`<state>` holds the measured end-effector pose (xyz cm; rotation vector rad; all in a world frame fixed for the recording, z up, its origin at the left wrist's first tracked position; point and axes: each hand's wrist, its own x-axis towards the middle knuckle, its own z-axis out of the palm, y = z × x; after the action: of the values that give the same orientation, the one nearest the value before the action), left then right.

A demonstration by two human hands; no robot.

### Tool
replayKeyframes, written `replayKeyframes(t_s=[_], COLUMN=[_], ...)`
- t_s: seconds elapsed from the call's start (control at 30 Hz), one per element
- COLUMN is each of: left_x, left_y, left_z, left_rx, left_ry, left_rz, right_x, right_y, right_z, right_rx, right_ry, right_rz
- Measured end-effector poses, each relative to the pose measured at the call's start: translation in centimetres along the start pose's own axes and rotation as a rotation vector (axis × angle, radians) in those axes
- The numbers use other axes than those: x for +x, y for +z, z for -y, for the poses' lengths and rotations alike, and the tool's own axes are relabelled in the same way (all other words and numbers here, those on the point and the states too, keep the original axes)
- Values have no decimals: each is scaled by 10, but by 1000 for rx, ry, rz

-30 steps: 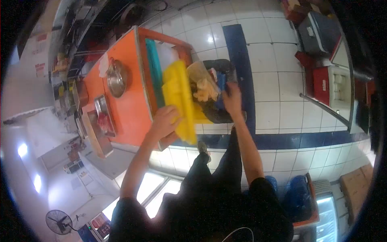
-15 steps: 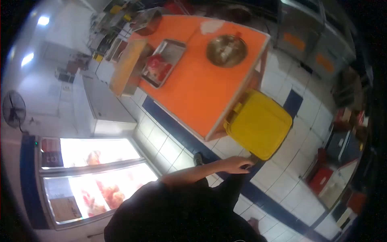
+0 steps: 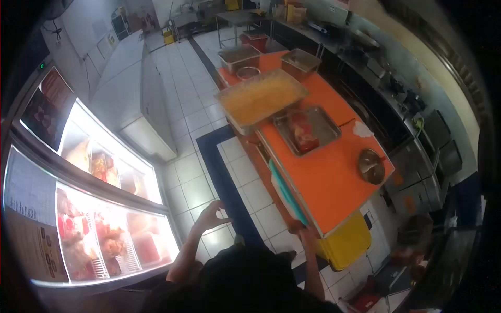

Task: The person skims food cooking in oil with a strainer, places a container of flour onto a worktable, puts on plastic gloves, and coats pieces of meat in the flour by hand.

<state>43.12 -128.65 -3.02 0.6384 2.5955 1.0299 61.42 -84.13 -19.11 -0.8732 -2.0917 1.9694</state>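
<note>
My left hand (image 3: 213, 216) is held out over the tiled floor, thumb and fingers apart in a curved shape with nothing between them. Close to the near corner of the orange table (image 3: 334, 193), my right hand (image 3: 307, 233) looks curled; what it holds, if anything, is hidden. Just beside it stands a yellow bin (image 3: 347, 242), partly under the table's end. A turquoise item (image 3: 287, 193) shows below the table's edge. On the tabletop lies a metal tray (image 3: 329, 130) with red and pale pieces, apparently meat (image 3: 302, 130).
A large pan of orange-yellow crumbs (image 3: 263, 99) overhangs the table's left edge. A metal bowl (image 3: 371, 167) and deep pans (image 3: 300, 61) are also on it. On the left, a lit display fridge (image 3: 112, 203) holds packed meat; a white chest (image 3: 143, 104) stands beyond.
The view has swung left and up, bringing the fridge nearer and the far kitchen into sight. A hand was beside the yellow bin's lid; now both hands show, apart.
</note>
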Motion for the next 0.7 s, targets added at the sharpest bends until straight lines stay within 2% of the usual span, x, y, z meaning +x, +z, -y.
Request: replayKeyframes(t_s=[0.03, 0.07, 0.1, 0.13, 0.17, 0.2, 0.23, 0.3, 0.33, 0.37, 0.4, 0.43, 0.5, 0.53, 0.57, 0.6, 0.63, 0.67, 0.7], left_x=[0, 4, 22, 37, 50, 70, 88, 98, 125, 144, 154, 157, 155, 152, 156, 167, 183, 200, 211], left_y=[-14, -35, -46, -49, -49, -35, -23, -32, -31, -47, -68, -106, -167, -207, -241, -260, -276, -271, -270], left_z=[-2, -18, -8, -4, 0, 18, 36, 34, 58, 74, 100, 106, 82, 64, 58, 58, 64, 85, 99], left_rx=[-143, -245, -271, -730, -1193, -1458, -1728, -2035, -1910, -1780, -1781, -1876, -1968, -1534, -1086, -819, -542, -324, -95], left_ry=[-25, -171, -170, -290, -406, -403, -371, -201, -265, -356, -342, -345, -365, -250, -117, -130, -125, -116, -68], left_rz=[-111, -35, -42, -97, -165, -81, -39, 35, -205, -369, -440, -428, -367, -595, -764, -757, -741, -720, -685], right_x=[22, 34, 41, 24, 11, 5, 6, 0, -6, 4, 25, 48, 93, 116, 134, 147, 164, 165, 166], right_y=[63, 123, 186, 234, 277, 315, 354, 441, 479, 484, 494, 509, 553, 571, 576, 598, 622, 643, 660], right_z=[65, 123, 177, 237, 272, 292, 299, 298, 295, 284, 275, 270, 264, 263, 298, 299, 275, 298, 315], right_rx=[-47, -80, -91, -192, -199, -202, -238, -575, -751, -592, -308, -15, 482, 579, 13, 218, 617, 712, 804], right_ry=[-79, -146, -235, -187, -318, -450, -445, -89, 115, 61, 11, 27, 207, 332, 611, 720, 517, 676, 692], right_rz=[154, 291, 430, 432, 487, 577, 603, 435, 335, 391, 533, 648, 874, 968, 1114, 1186, 1430, 1374, 1416])
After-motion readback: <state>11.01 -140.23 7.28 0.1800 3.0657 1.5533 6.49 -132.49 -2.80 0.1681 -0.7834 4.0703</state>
